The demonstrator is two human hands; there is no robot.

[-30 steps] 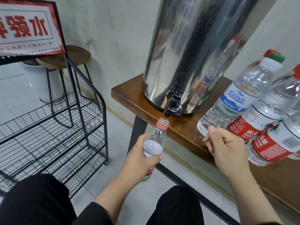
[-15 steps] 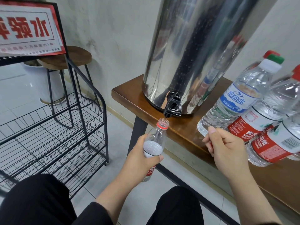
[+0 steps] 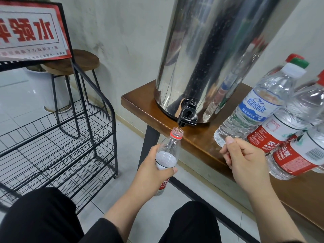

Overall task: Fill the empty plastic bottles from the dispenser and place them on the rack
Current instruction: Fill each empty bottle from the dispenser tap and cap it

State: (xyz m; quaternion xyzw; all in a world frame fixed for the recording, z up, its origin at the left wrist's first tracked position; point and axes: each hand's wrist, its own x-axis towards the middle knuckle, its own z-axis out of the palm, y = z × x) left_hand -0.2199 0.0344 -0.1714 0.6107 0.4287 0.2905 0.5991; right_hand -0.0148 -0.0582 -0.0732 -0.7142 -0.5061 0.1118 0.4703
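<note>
- The left hand [image 3: 150, 165] is gripping a small clear plastic bottle [image 3: 167, 155] around its middle, fingers and thumb wrapped over the white-and-red label.
- The bottle is being held tilted, below the edge of the wooden surface [image 3: 196, 139], with its open, red-ringed mouth sitting directly under the black tap [image 3: 187, 115].
- A thin thread of water is showing between the tap spout and the bottle mouth; how full the bottle is cannot be told.
- The tap is sticking out from the base of the tall stainless-steel dispenser [image 3: 210, 55], which is standing on the surface near its left corner.
- The right hand [image 3: 245, 160] is hovering over the front edge of the surface with its fingers curled in and the thumb lying along the top; whether it is pinching something small cannot be told.
- Just beyond the right hand, several capped bottles are leaning together on the surface: one with a blue label and white cap [image 3: 259, 106], and red-labelled ones [image 3: 294, 155] beside it.
- The black wire rack [image 3: 57, 142] is standing on the tiled floor to the left, apart from the surface, its tiers bare of bottles.
- A red-and-white sign [image 3: 31, 30] is sitting on the top of the rack, and a round wooden stool [image 3: 77, 62] is standing behind it.
</note>
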